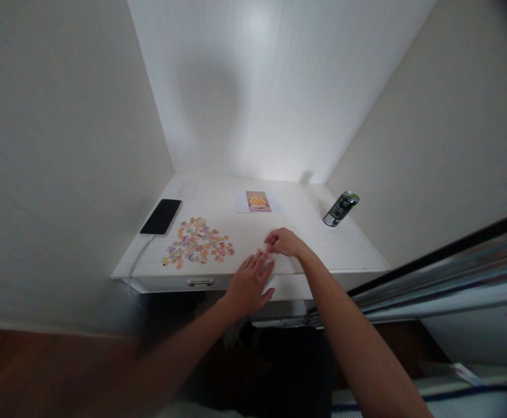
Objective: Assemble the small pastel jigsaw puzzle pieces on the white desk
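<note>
Near the front edge of the white desk, a few pink jigsaw puzzle pieces (pixel 272 256) lie under and between my hands. My left hand (pixel 250 283) rests with its fingers stretched out, fingertips touching these pieces and thumb apart. From the right, my right hand (pixel 284 241) comes down with thumb and fingers pinched at a pink piece, mostly hidden by the fingertips. To the left of both hands spreads a loose heap of puzzle pieces (pixel 198 242) in orange, purple, pink and cream. A picture card (pixel 258 201) showing a yellow-orange figure lies flat behind my hands.
A phone (pixel 161 217) with a white cable (pixel 139 255) lies at the desk's left side. On the right stands a dark drink can (pixel 341 209). Walls enclose the desk (pixel 218 203) at the back and both sides. A drawer handle (pixel 200 283) is on its front.
</note>
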Tool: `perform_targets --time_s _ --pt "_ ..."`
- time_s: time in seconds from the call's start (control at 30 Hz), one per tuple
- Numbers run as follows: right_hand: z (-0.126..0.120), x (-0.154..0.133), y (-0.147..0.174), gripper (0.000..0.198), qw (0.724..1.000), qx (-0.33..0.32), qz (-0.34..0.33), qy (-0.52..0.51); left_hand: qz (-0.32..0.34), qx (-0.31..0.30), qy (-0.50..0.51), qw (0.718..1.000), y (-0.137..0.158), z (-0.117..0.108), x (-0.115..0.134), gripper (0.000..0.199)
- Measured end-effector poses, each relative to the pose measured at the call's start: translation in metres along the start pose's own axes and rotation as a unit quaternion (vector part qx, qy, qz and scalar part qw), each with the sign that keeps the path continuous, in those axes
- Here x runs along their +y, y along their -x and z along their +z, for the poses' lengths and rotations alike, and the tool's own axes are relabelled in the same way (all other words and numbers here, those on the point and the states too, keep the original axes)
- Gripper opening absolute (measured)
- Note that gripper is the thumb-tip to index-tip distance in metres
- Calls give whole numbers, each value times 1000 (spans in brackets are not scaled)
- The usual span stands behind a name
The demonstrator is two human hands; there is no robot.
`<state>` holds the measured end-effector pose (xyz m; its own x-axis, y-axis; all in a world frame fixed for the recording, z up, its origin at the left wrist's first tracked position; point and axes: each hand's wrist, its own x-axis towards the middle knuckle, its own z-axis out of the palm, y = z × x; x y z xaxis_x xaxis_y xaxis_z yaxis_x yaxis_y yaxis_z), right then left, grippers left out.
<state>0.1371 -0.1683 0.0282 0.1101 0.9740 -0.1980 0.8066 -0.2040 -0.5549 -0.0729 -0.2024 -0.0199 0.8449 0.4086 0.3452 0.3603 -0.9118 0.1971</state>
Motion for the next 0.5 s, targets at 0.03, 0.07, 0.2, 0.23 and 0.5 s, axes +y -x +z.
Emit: perform_targets --time_s 0.03,0.07,0.2,0.23,0.5 --pt "0 0 -1 22 1000 -6 8 6 1 0 1 1000 0 0 0 66" --pt "-1 -1 -2 20 1000 -11 15 12 1 -1 1 1000 0 0 0 66" --pt "-3 -1 -4 15 999 -10 24 37 -5 -1 4 1000 -1 -2 1 66" --pt "-4 -1 -4 15 999 -7 23 41 -9 -2 5 1000 -1 -3 2 66" --pt "-11 7 0 13 999 -32 1 2 -25 -15 -8 1000 -4 -8 7 68"
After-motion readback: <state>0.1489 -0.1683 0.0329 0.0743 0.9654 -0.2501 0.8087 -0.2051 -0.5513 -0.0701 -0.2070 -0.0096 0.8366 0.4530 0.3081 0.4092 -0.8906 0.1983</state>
